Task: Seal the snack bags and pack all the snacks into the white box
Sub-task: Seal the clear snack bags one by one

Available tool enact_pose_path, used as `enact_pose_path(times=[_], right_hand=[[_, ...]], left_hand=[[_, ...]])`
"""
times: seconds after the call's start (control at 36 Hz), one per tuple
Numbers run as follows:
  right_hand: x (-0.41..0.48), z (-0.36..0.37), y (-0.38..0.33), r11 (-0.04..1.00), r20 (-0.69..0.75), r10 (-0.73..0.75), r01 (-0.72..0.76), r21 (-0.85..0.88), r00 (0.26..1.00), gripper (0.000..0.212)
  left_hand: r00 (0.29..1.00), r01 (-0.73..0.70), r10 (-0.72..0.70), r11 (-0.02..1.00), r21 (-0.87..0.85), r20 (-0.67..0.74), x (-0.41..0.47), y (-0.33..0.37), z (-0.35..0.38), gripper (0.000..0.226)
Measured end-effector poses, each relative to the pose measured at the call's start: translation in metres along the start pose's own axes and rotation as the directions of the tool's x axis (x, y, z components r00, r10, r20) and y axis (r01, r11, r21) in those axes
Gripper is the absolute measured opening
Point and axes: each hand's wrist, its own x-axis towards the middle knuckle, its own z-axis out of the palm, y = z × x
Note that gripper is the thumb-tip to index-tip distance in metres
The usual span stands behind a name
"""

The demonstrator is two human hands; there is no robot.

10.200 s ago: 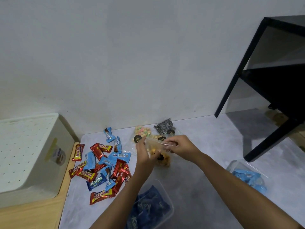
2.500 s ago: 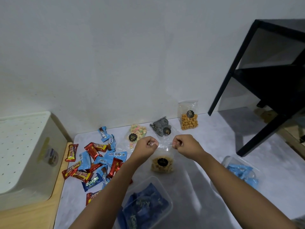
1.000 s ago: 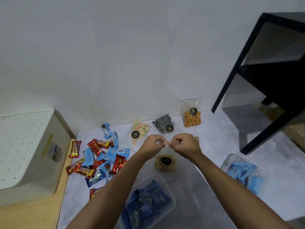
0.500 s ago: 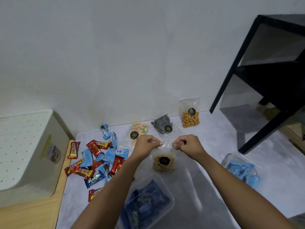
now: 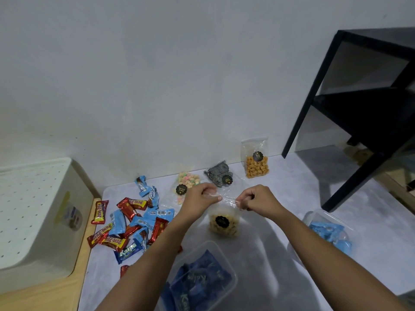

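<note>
A clear snack bag of yellow puffs point(image 5: 223, 223) with a black round label stands on the grey floor mat. My left hand point(image 5: 202, 197) and my right hand point(image 5: 258, 200) each pinch its top strip from either end. Behind it lie a bag of pastel sweets point(image 5: 187, 182) and a bag of black-and-white spiral cookies point(image 5: 219, 175). A bag of orange snacks point(image 5: 256, 162) stands against the wall. Red and blue wrapped bars point(image 5: 130, 223) are scattered at the left. The white box point(image 5: 38, 221) stands at the far left, showing a perforated face.
A clear tub with dark blue packets point(image 5: 199, 279) sits near me between my forearms. Another clear tub with light blue packets point(image 5: 327, 234) is at the right. A black metal shelf frame point(image 5: 350, 131) stands at the back right. A wooden board point(image 5: 45, 297) lies under the white box.
The orange snack bag, in my hands ten seconds ago, now stands by the wall. My hands have drawn slightly apart along the top strip of the yellow-puff bag.
</note>
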Motion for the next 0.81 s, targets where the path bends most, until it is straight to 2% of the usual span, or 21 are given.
enact_pose_path(times=[0.06,0.14,0.22,0.31,0.42,0.58,0.67,0.75,0.81], right_hand=[[-0.002,0.002,0.002,1.0,-0.037,-0.015,0.015,0.006,0.999,0.022],[-0.003,0.003,0.004,0.999,-0.096,-0.032,0.03,-0.022,0.995,0.025],[-0.003,0.004,0.005,0.999,-0.118,-0.033,0.028,-0.038,0.992,0.018],[-0.003,0.004,0.006,0.998,-0.126,-0.051,0.046,-0.045,0.991,0.018],[-0.002,0.006,0.006,0.992,-0.101,-0.099,0.091,-0.086,0.99,0.021],[-0.002,0.005,0.007,0.969,-0.043,-0.209,0.2,-0.147,0.977,0.018],[-0.002,0.006,0.008,0.969,-0.019,-0.206,0.201,-0.145,0.978,0.013],[-0.003,0.005,0.005,0.984,0.03,-0.164,0.165,-0.066,0.986,0.005],[-0.003,0.005,0.002,0.988,0.08,-0.138,0.142,-0.052,0.987,0.015]], left_hand=[[0.991,-0.022,0.027,0.999,0.044,-0.13,-0.003,0.005,0.005,0.041],[0.949,-0.035,0.016,0.998,-0.054,-0.315,-0.012,0.009,0.016,0.029],[0.934,-0.005,-0.05,0.988,-0.155,-0.353,-0.023,0.008,0.029,0.019],[0.934,0.096,-0.157,0.975,-0.198,-0.321,-0.027,0.002,0.037,0.021],[0.945,0.205,-0.275,0.92,-0.334,-0.178,-0.023,0.002,0.042,0.033],[0.923,0.31,-0.381,0.825,-0.473,-0.059,-0.016,0.008,0.04,0.018],[0.918,0.348,-0.396,0.778,-0.523,0.021,-0.016,0.007,0.036,0.015],[0.929,0.341,-0.363,0.764,-0.547,0.071,-0.016,0.005,0.031,0.013],[0.937,0.332,-0.337,0.77,-0.545,0.094,-0.017,0.003,0.029,0.011]])
